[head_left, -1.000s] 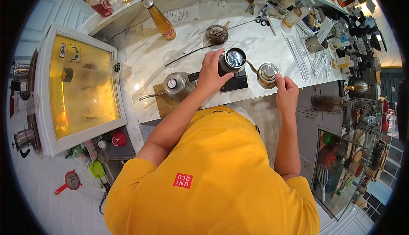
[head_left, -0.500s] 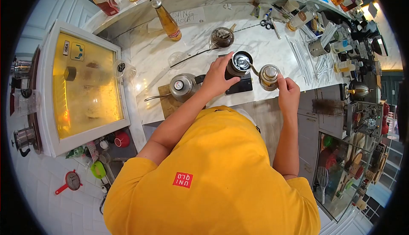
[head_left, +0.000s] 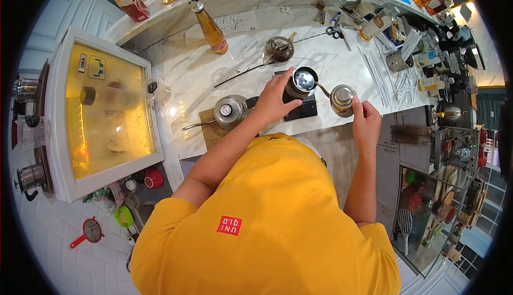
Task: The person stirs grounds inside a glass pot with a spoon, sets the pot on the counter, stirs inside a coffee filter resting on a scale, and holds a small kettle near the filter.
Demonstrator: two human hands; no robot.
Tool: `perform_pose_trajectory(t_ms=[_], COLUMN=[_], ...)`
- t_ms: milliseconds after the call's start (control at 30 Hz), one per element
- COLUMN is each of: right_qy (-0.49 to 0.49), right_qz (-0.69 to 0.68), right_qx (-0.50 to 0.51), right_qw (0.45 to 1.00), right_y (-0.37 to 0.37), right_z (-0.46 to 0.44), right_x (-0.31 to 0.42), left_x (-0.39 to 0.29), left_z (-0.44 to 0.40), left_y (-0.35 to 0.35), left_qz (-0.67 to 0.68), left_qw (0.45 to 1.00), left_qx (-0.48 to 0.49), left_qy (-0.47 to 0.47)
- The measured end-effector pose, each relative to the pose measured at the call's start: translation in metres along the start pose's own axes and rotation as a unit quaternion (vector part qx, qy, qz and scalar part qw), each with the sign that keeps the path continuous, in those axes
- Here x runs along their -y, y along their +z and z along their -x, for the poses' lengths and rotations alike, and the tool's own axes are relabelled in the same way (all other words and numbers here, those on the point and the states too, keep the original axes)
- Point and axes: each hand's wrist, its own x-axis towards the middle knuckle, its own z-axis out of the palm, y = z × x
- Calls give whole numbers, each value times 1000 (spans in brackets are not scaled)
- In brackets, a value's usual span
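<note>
My left hand [head_left: 274, 100] is wrapped round the side of a black cup [head_left: 299, 93], whose mouth faces up and shows a dark, shiny inside. In my right hand [head_left: 367, 125] is a small teapot [head_left: 342, 99] of glass and metal; the handle is mostly hidden by my fingers. Its thin curved spout points left, with the tip at the cup's rim. Whether liquid is flowing I cannot tell. Beneath and beside the cup lies a flat black scale [head_left: 302, 111]. A steel gooseneck kettle [head_left: 228, 114] with a dial on its lid stands left of my left hand.
Beyond the cup stands a round glass pot [head_left: 279, 49] with dark contents. An amber bottle [head_left: 211, 32] is farther back. Scissors [head_left: 335, 32], loose straws [head_left: 375, 73] and a metal straw holder [head_left: 398, 61] lie to the right. A white-framed yellow panel [head_left: 112, 108] rises at left.
My right hand and the small teapot have shifted slightly right and toward me. The spout tip stays near the cup's rim. My left hand keeps its hold.
</note>
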Motion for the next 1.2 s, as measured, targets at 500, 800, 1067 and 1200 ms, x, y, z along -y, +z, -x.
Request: perform_pose_trajectory(t_ms=[500,800,1067,1200], right_qy=[16,49,5,15], right_qz=[-18,-121,-152,-137], right_qx=[28,61,32,48], right_qw=[999,990,988,989], right_y=[6,-2,2,-1], right_z=[-7,-10,-12,-12], right_x=[4,1,-14,-14], left_x=[-1,-3,-3,-2], left_z=[1,1,1,1], left_y=[-4,-5,-6,-6], left_qz=[3,28,16,28], left_qw=[1000,999,1000,999], left_qx=[6,23,20,30], left_qy=[7,-20,-13,-21])
